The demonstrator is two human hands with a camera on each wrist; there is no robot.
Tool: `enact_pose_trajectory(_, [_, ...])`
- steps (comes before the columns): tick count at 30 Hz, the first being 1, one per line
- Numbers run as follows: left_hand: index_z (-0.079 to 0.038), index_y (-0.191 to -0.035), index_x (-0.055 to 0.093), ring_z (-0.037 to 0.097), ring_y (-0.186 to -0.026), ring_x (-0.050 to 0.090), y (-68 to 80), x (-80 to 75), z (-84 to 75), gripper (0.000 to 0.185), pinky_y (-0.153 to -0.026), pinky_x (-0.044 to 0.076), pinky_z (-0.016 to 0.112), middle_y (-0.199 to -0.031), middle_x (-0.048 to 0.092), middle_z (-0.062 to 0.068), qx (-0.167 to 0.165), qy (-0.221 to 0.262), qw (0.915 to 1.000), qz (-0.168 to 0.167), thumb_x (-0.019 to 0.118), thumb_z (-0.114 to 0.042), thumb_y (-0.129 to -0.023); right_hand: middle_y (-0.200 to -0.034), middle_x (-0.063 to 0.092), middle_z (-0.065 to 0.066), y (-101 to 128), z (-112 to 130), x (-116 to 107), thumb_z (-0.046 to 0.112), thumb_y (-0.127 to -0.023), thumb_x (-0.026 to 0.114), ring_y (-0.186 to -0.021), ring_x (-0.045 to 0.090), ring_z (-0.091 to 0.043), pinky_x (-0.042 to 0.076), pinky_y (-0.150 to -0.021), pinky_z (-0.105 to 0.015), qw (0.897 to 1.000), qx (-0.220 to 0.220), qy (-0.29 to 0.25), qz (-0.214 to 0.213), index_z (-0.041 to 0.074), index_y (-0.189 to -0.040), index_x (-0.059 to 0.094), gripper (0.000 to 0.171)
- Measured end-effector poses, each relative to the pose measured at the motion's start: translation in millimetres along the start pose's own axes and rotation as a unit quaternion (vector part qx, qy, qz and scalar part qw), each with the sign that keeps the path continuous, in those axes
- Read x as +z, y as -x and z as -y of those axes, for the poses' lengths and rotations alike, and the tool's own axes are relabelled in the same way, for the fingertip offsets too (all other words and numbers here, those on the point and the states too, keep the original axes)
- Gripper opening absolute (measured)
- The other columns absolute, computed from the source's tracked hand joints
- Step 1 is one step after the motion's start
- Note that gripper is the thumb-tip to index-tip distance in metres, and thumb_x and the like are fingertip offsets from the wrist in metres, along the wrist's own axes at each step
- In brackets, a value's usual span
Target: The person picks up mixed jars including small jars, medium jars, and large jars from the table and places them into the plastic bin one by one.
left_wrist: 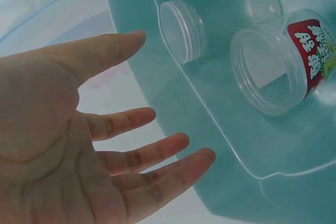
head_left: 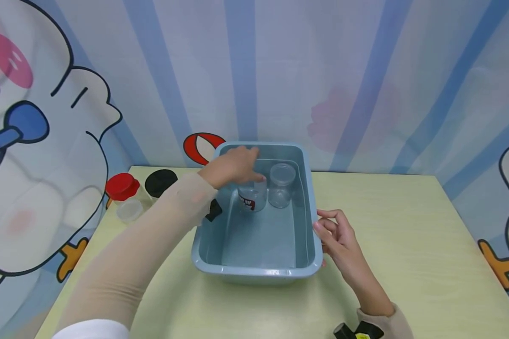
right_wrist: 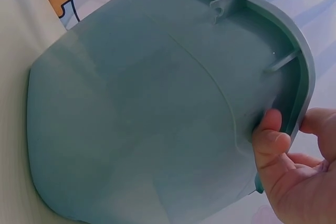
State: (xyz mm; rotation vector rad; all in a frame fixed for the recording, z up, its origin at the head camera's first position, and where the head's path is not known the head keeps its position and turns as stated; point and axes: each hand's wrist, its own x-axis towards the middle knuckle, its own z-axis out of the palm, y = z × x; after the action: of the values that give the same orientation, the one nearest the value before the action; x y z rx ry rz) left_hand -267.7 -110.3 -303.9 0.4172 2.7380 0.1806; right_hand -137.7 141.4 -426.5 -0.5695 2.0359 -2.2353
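Observation:
A blue-grey plastic basin (head_left: 316, 245) stands in the middle of a pale table. Two clear lidless jars stand upright at its far end: one with a red label (head_left: 252, 198) and a plain one (head_left: 281, 186). My left hand (head_left: 242, 165) hovers over the labelled jar (left_wrist: 283, 66). In the left wrist view this hand (left_wrist: 131, 129) holds nothing, its fingers straight and spread, and the plain jar (left_wrist: 184, 30) shows beyond it. My right hand (head_left: 332, 230) is at the basin's right rim (right_wrist: 299, 61). Its thumb (right_wrist: 270, 132) lies under the lip and a finger lies over it.
At the table's back left stand a jar with a red lid (head_left: 122, 186), a black lid (head_left: 160, 182) and a small clear container (head_left: 129, 210). A cartoon-printed curtain hangs close behind the table. Bare tabletop (head_left: 407, 245) stretches to the right of the basin.

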Motion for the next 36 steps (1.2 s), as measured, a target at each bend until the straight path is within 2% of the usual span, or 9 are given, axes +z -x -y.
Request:
enact_pose_trajectory(9, [-0.003, -0.15, 0.037, 0.03, -0.131, 0.048, 5.7, -8.3, 6.1, 0.073, -0.103, 0.045, 0.044, -0.146, 0.046, 0.016, 0.009, 0.003, 0.9999, -0.011, 0.065, -0.044, -0.096, -0.092, 0.065, -0.015, -0.3, 5.5, 7.3, 0.006, -0.103, 0.054, -0.055, 0.056, -0.011, 0.041, -0.038, -0.023, 0.998, 0.029, 0.0, -0.049, -0.009, -0.13, 0.041, 0.034])
enact_pose_trajectory(15, [-0.004, -0.152, 0.035, 0.031, -0.136, 0.042, 10.9, -12.0, 7.8, 0.075, -0.106, 0.042, 0.045, -0.149, 0.043, 0.016, 0.006, 0.005, 0.9999, -0.012, 0.064, -0.044, -0.096, -0.088, 0.065, -0.009, -1.9, 8.8, 13.4, 0.003, -0.102, 0.054, -0.059, 0.058, -0.01, 0.041, -0.039, -0.022, 0.995, 0.053, 0.005, -0.089, -0.006, -0.129, 0.043, 0.03])
enact_pose_trajectory(21, [-0.004, -0.151, 0.036, 0.032, -0.136, 0.039, 13.8, -11.2, 11.7, 0.073, -0.106, 0.041, 0.047, -0.15, 0.041, 0.016, 0.0, 0.016, 0.9997, -0.018, 0.065, -0.042, -0.096, -0.089, 0.065, -0.008, -4.0, 12.6, 19.6, 0.001, -0.102, 0.049, -0.073, 0.063, -0.013, 0.055, -0.058, -0.027, 0.989, 0.08, 0.014, -0.124, -0.002, -0.128, 0.043, 0.027])
enact_pose_trajectory(24, [-0.005, -0.151, 0.037, 0.032, -0.134, 0.041, 14.2, -11.2, 13.6, 0.073, -0.105, 0.043, 0.048, -0.149, 0.042, 0.017, 0.0, 0.019, 0.9996, -0.022, 0.066, -0.042, -0.095, -0.093, 0.067, -0.01, -4.3, 14.5, 21.6, 0.001, -0.102, 0.049, -0.081, 0.065, -0.015, 0.058, -0.067, -0.029, 0.987, 0.089, 0.02, -0.134, -0.002, -0.127, 0.042, 0.027])
enact_pose_trajectory(30, [-0.006, -0.149, 0.038, 0.032, -0.133, 0.042, 17.0, -13.9, 16.9, 0.072, -0.104, 0.043, 0.049, -0.148, 0.043, 0.017, -0.004, 0.026, 0.9993, -0.028, 0.066, -0.043, -0.095, -0.092, 0.067, -0.006, -4.4, 15.5, 22.4, 0.003, -0.102, 0.052, -0.088, 0.066, -0.018, 0.057, -0.074, -0.027, 0.987, 0.088, 0.032, -0.132, -0.003, -0.128, 0.04, 0.029])
enact_pose_trajectory(36, [-0.006, -0.149, 0.038, 0.032, -0.131, 0.043, 21.5, -18.1, 19.3, 0.071, -0.103, 0.044, 0.049, -0.147, 0.043, 0.018, -0.003, 0.035, 0.9989, -0.033, 0.066, -0.042, -0.095, -0.089, 0.067, 0.0, -4.1, 12.9, 20.7, 0.004, -0.102, 0.054, -0.083, 0.068, -0.018, 0.057, -0.075, -0.028, 0.989, 0.074, 0.031, -0.126, -0.004, -0.129, 0.039, 0.032])
